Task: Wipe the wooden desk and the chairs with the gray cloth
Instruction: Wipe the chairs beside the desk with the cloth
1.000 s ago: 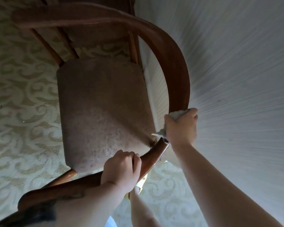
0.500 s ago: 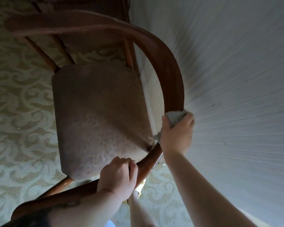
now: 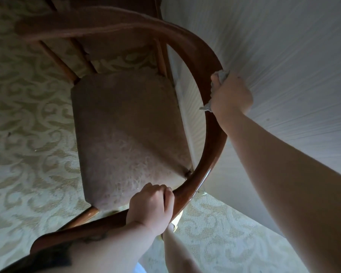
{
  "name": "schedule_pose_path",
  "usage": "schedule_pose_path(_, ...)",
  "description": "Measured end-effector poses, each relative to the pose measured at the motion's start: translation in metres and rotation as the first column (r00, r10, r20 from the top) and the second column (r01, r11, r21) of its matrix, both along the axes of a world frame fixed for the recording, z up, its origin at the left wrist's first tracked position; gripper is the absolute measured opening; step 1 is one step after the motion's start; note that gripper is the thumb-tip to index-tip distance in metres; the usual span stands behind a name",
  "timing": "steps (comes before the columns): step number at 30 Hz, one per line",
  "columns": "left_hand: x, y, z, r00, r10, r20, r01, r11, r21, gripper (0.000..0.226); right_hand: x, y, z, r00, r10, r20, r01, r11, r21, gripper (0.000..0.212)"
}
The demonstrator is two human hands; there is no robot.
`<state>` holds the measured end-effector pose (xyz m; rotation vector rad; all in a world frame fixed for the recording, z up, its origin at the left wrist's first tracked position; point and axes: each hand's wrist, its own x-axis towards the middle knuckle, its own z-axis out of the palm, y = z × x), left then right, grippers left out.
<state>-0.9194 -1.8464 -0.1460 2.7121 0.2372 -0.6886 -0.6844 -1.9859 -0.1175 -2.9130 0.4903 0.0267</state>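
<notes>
At about two o'clock on the curved wooden rail (image 3: 203, 62) of the chair (image 3: 126, 123), your right hand (image 3: 231, 94) has its fingers curled round the gray cloth (image 3: 220, 74) and presses it onto the wood; only a bunched bit above the knuckles and a loose corner below the hand show. Your left hand (image 3: 151, 207), down at six o'clock, has its fingers wrapped over the same rail and steadies the chair. The desk cannot be made out with any certainty.

Watch the wall (image 3: 283, 56): the rail runs just beside it here and your right knuckles look almost against it, so a hard stroke toward twelve o'clock could scrape them or drag the cloth off the wood. With so little cloth showing, it could likely bunch up and let bare fingers slide on the glossy finish. Ease your left grip and the chair may shift on the patterned carpet (image 3: 24, 115) under the pressure.
</notes>
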Motion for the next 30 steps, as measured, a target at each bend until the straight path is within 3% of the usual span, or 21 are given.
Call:
schedule_pose_path(6, -0.002, 0.0, -0.007, 1.0, 0.027, 0.006, -0.026, 0.999, -0.037, 0.037, -0.097, 0.006, -0.019, 0.97, -0.211, 0.118, 0.182, 0.958, 0.221, 0.042)
schedule_pose_path(10, -0.001, 0.001, -0.009, 0.999, 0.003, -0.052, -0.007, 0.997, -0.071, 0.033, -0.191, 0.047, -0.039, 0.919, -0.391, 0.05, 0.355, 0.876, 0.327, 0.043)
schedule_pose_path(13, 0.003, 0.005, -0.008, 0.998, -0.016, -0.054, 0.007, 0.986, -0.166, 0.032, -0.204, 0.059, -0.039, 0.91, -0.414, -0.007, 0.397, 0.867, 0.301, 0.043)
schedule_pose_path(16, -0.004, 0.029, -0.006, 0.979, -0.198, -0.044, 0.182, 0.952, -0.248, 0.041, -0.193, 0.052, -0.036, 0.91, -0.41, -0.057, 0.41, 0.878, 0.247, 0.045)
schedule_pose_path(21, -0.046, 0.109, -0.009, 0.909, -0.409, -0.078, 0.401, 0.911, -0.098, 0.07, -0.213, 0.084, -0.036, 0.825, -0.565, 0.023, 0.544, 0.805, 0.234, 0.048)
schedule_pose_path(26, -0.053, 0.142, -0.01, 0.859, -0.507, -0.072, 0.5, 0.861, -0.091, 0.04, -0.284, 0.17, -0.051, 0.716, -0.688, 0.12, 0.649, 0.719, 0.248, 0.062)
schedule_pose_path(30, -0.053, 0.144, -0.008, 0.867, -0.497, -0.028, 0.491, 0.864, -0.11, 0.035, -0.279, 0.159, -0.047, 0.749, -0.656, 0.091, 0.643, 0.753, 0.139, 0.063)
